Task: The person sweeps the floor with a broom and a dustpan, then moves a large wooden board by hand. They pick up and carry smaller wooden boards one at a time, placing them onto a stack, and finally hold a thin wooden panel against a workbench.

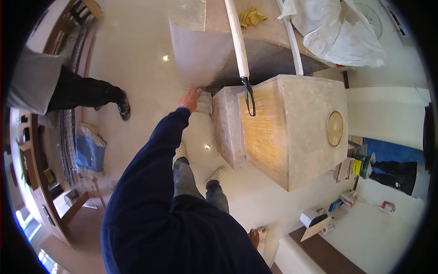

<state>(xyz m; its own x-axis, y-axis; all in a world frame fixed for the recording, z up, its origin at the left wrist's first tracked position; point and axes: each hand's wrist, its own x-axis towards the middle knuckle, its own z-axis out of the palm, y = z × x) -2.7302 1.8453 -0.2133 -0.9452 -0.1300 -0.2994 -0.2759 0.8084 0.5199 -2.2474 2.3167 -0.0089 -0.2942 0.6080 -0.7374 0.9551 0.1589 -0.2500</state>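
My left hand (188, 100) reaches forward at the end of a dark blue sleeve. Its fingers are closed at the lower corner of a large grey panelled piece (191, 55); what they hold is too small to make out. Beside it are a small grey block (205, 103) and a boxy unit (315, 123) with a yellowish side and a round inset. Low in the view, my right hand (253, 236) shows only partly past my body, near a pale wooden piece (262, 235); its fingers are unclear.
Two white poles (237, 41), one with a black strap, lean over the grey pieces. A yellow cloth (252, 17) and white sheeting (337, 36) lie at the top. Another person (82, 89) stands at the left near a blue bag (90, 148). Boxes (349, 197) lie at the right.
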